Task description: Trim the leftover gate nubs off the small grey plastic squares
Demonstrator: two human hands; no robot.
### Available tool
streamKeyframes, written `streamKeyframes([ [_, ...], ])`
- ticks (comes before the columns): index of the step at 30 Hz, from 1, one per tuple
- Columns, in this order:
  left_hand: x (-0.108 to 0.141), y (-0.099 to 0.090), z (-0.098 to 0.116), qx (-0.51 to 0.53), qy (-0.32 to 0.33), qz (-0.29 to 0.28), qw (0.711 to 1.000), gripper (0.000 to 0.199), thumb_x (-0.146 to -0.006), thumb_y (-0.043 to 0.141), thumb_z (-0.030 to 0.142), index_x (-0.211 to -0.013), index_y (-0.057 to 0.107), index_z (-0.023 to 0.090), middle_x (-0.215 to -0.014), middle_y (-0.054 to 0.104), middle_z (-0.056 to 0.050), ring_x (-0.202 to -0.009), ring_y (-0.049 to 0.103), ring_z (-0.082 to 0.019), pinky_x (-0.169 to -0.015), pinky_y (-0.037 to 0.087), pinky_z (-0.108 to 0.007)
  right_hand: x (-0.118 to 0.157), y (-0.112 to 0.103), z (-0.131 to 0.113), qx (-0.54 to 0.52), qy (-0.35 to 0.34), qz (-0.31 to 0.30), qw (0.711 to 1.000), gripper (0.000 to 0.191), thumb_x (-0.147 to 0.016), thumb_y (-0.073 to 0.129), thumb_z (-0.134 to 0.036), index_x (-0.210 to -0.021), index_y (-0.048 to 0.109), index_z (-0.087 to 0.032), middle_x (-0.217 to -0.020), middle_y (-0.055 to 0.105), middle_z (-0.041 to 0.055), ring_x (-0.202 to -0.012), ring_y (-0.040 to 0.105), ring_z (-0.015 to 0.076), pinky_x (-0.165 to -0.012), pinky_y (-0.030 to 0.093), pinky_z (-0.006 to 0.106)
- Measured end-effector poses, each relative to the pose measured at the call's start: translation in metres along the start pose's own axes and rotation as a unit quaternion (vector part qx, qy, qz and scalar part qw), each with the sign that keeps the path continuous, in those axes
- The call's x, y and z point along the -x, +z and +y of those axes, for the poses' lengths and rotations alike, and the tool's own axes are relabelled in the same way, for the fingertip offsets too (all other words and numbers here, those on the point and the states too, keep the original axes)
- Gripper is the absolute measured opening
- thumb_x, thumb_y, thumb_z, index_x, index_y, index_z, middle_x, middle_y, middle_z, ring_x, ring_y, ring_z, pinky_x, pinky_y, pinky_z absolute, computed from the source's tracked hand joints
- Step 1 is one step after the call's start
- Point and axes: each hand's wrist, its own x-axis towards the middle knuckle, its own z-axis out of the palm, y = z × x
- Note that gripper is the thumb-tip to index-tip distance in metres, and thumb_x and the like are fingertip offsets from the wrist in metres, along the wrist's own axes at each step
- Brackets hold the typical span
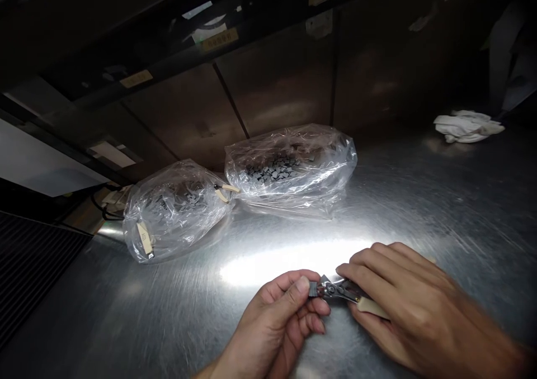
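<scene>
Left hand (272, 326) pinches a small dark-grey block (314, 289); right hand (409, 295) grips cream-handled steel nippers (340, 289), apparently against it.

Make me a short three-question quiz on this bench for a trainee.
1. Which hand holds the cream-handled pliers: the left hand or the right hand?
2. True or false: the white cloth lies inside one of the two clear plastic bags.
3. What colour are the small pieces inside the bags?

Key:
1. The right hand.
2. False: it lies on the stainless steel table, apart from the bags.
3. Dark grey.
</scene>
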Motion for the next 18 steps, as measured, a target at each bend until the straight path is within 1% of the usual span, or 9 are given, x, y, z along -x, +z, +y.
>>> streamKeyframes([
  [6,0.0,0.0018,0.0011,0.003,-0.006,0.007,1.0,0.033,-0.068,0.098,0.027,-0.091,0.083,0.008,-0.068,0.074,-0.007,-0.064,0.068,-0.01,-0.064,0.056,-0.018,0.0001,-0.0012,-0.0007,0.024,-0.012,-0.006,1.0,0.018,-0.094,0.053,-0.009,-0.102,0.067,-0.018,-0.085,0.063,0.002,-0.076,0.054,0.0203,-0.075,0.034,0.038],
  [13,-0.0012,0.0023,0.0021,0.004,-0.005,0.003,1.0,0.032,-0.067,0.098,0.026,-0.09,0.084,0.008,-0.067,0.075,-0.007,-0.063,0.068,-0.01,-0.064,0.057,-0.018,0.0007,-0.0017,-0.0017,0.055,-0.021,-0.001,0.998,0.019,-0.098,0.05,-0.011,-0.106,0.067,-0.017,-0.086,0.063,0.0025,-0.076,0.054,0.0209,-0.075,0.034,0.038],
  [18,-0.0005,0.0036,0.0024,0.005,-0.005,0.008,1.0,0.033,-0.067,0.099,0.026,-0.09,0.084,0.008,-0.067,0.076,-0.007,-0.062,0.069,-0.01,-0.065,0.058,-0.018,-0.0008,-0.0032,-0.003,0.096,-0.045,0.004,0.994,0.021,-0.101,0.047,-0.011,-0.107,0.066,-0.015,-0.082,0.063,0.0035,-0.074,0.056,0.0212,-0.072,0.033,0.04],
])
